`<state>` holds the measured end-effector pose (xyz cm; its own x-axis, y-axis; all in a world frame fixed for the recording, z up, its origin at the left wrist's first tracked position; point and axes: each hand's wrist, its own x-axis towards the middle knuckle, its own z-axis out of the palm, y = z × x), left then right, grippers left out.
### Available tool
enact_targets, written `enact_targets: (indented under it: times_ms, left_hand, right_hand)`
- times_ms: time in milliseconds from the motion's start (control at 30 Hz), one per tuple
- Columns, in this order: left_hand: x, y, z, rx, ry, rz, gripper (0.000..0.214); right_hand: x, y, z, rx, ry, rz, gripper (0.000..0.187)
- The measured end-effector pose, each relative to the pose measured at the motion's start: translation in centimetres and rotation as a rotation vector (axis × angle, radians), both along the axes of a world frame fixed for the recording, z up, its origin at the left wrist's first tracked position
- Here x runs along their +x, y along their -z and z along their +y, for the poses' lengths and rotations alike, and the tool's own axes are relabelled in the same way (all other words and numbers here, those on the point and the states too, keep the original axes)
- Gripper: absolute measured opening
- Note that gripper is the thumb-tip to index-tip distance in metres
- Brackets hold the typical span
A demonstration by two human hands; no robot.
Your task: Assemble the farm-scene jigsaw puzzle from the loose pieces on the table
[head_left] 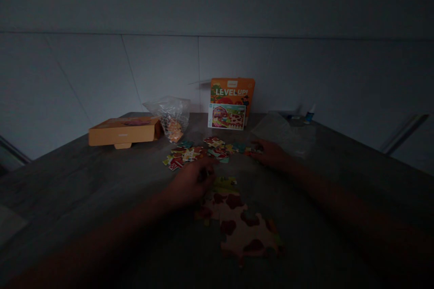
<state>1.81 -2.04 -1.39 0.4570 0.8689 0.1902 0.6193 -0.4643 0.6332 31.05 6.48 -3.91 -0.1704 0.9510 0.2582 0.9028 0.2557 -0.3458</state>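
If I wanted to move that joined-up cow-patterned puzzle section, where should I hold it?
Probably by its left and right edges, coming in low from both sides. The puzzle section lies flat on the tabletop, and its knobbed outline suggests interlocked pieces that might part if lifted by one corner. The left hand is by its upper-left end, leaving the lower part uncovered.

1 bottle (309, 115) — back right, near pale wall (162, 67)
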Motion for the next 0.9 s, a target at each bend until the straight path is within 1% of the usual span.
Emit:
enact_targets:
  times_ms: [67, 133, 300, 467, 567, 900]
  left_hand:
    - [0.01, 0.00, -0.04, 0.000, 0.008, -0.004, 0.029]
    - [0.02, 0.01, -0.06, -0.001, 0.011, 0.002, 0.033]
    - [-0.06, 0.13, 0.05, 0.029, 0.001, 0.021, 0.032]
    - [-0.21, 0.30, 0.15, 0.040, 0.007, 0.026, 0.032]
    - [-0.26, 0.41, 0.18, 0.047, 0.008, 0.013, 0.033]
    - [-0.16, 0.28, 0.10, 0.038, 0.009, 0.020, 0.035]
  right_hand:
    - [-0.04, -0.08, -0.01, 0.007, -0.010, -0.004, 0.046]
    - [-0.13, -0.18, -0.05, 0.033, -0.029, -0.013, 0.046]
    - [-0.44, -0.01, -0.13, 0.085, -0.127, -0.041, 0.048]
    - [-0.53, 0.58, -0.27, 0.146, -0.167, -0.070, 0.045]
    - [-0.52, 0.72, -0.34, 0.154, -0.195, -0.073, 0.048]
    - [-0.82, 0.28, -0.38, 0.139, -0.278, -0.042, 0.047]
